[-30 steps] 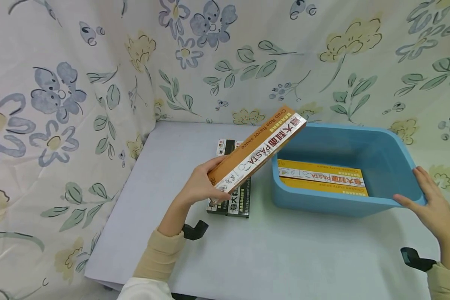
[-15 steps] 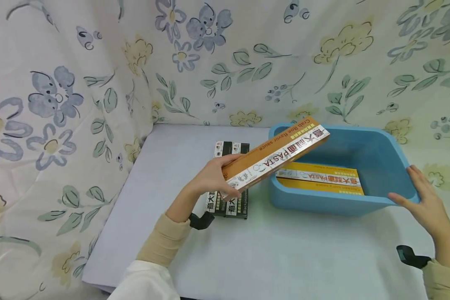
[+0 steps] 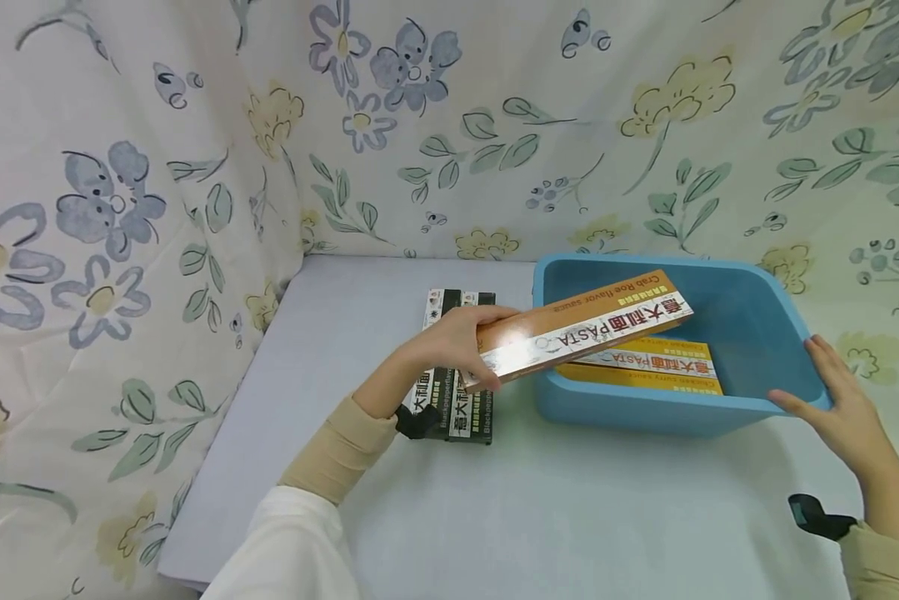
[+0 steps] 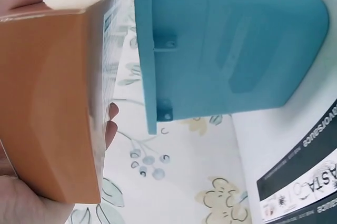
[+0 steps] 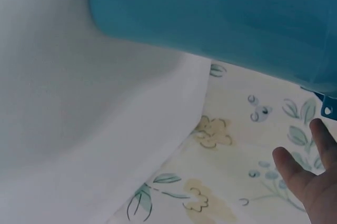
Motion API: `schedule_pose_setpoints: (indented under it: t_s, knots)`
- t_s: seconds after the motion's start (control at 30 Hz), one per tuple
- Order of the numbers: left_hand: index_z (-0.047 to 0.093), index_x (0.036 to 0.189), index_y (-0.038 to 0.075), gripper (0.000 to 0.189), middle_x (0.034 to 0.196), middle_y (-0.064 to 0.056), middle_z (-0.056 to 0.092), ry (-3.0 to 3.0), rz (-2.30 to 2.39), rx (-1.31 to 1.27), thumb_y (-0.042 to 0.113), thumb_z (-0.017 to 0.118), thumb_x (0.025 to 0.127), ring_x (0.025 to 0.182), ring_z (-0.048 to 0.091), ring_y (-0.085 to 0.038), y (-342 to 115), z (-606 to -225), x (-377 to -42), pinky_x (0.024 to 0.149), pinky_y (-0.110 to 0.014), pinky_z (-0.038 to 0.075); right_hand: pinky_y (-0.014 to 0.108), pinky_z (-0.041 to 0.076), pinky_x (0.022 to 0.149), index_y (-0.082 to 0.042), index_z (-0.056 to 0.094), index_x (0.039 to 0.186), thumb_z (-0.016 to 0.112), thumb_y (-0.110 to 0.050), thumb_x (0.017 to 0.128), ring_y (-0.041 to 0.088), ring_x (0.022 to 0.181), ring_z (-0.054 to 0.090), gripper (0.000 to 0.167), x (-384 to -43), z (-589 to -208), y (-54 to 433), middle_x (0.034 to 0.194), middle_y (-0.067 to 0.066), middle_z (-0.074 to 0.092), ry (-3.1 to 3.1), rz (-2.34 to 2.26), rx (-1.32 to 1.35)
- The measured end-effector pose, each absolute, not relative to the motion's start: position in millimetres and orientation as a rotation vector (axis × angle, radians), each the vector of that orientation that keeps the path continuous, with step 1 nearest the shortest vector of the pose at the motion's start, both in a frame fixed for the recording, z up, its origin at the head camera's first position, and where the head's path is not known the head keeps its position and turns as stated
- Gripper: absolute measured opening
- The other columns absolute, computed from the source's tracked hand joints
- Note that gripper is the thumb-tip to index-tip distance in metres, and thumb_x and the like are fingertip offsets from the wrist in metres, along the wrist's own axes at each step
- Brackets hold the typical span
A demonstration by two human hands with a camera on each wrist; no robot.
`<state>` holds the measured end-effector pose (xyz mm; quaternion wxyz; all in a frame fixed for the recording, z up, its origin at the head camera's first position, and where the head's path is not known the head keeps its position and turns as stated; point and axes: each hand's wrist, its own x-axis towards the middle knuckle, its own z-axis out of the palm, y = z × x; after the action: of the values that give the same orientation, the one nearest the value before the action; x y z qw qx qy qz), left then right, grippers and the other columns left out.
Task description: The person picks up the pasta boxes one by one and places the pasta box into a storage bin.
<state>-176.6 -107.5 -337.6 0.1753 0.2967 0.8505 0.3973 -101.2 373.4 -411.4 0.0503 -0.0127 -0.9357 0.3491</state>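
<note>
My left hand [image 3: 456,342] grips one end of an orange-and-white pasta box [image 3: 584,325], labelled crab roe flavor sauce. The box slants up to the right, its far end above the inside of a blue plastic bin [image 3: 644,412]. The left wrist view shows its plain orange end [image 4: 47,103] between thumb and fingers. Yellow-and-white pasta packaging [image 3: 674,365] lies on the bin's floor, partly hidden by the orange box. My right hand [image 3: 850,417] holds the bin's near right corner, thumb on the front rim and fingers over the side rim.
Two dark black-pepper pasta boxes [image 3: 471,421] lie side by side on the white table [image 3: 569,517], left of the bin and partly under my left hand. A flowered curtain [image 3: 434,125] hangs behind and along the left of the table.
My left hand has carried the orange pasta box right and lower, from beside the bin's left rim to over its inside, turning it flatter. The right hand stays at the bin's corner.
</note>
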Motion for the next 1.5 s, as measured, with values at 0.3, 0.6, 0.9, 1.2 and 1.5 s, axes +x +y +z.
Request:
schedule_pose_setpoints:
  t_s: [0.3,0.6,0.9,1.2,1.5]
  knots:
    - [0.047,0.144,0.010,0.094,0.116,-0.008,0.058,2.262,1.088,0.821,0.011,0.089,0.060,0.095,0.055,-0.022,-94.1,-321.6,-192.9,0.061,-0.033,0.057,0.080,0.002,0.094,-0.011,-0.002,0.155,0.060,-0.031,0.093,0.059,0.136,-0.008,0.090,-101.5,-411.7,374.4,0.160,0.016,-0.012,-2.863,1.045,-0.078]
    - [0.047,0.142,0.004,0.091,0.117,-0.007,0.063,2.240,1.007,0.941,0.011,0.088,0.061,0.097,0.057,-0.018,-79.3,-319.6,-207.0,0.080,-0.026,0.049,0.080,0.001,0.095,-0.011,-0.002,0.155,0.060,-0.030,0.093,0.057,0.138,-0.009,0.089,-101.2,-412.0,372.9,0.160,0.015,-0.012,-2.863,1.046,-0.065]
    - [0.041,0.148,0.014,0.096,0.119,-0.006,0.058,2.170,0.950,0.754,0.006,0.087,0.064,0.080,0.067,-0.022,-55.3,-305.7,-214.8,0.060,-0.037,0.058,0.079,0.001,0.096,-0.008,0.000,0.155,0.059,-0.032,0.093,0.056,0.138,-0.009,0.089,-101.4,-410.0,372.9,0.160,0.018,-0.011,-2.866,1.030,-0.066]
    - [0.042,0.147,0.012,0.091,0.116,-0.005,0.058,2.111,0.842,0.697,0.005,0.086,0.067,0.064,0.068,-0.031,-21.1,-293.7,-226.5,0.058,-0.042,0.058,0.080,0.002,0.095,-0.010,0.001,0.156,0.060,-0.032,0.093,0.058,0.137,-0.007,0.089,-101.9,-409.2,373.7,0.160,0.017,-0.010,-2.861,1.043,-0.048]
    - [0.050,0.141,0.007,0.085,0.115,-0.002,0.061,2.095,0.768,0.731,0.010,0.088,0.064,0.096,0.058,-0.014,13.0,-304.3,-234.6,0.075,-0.024,0.053,0.081,0.001,0.095,-0.014,-0.001,0.156,0.060,-0.030,0.093,0.056,0.138,-0.009,0.089,-100.8,-409.1,375.7,0.161,0.013,-0.011,-2.850,1.093,-0.021]
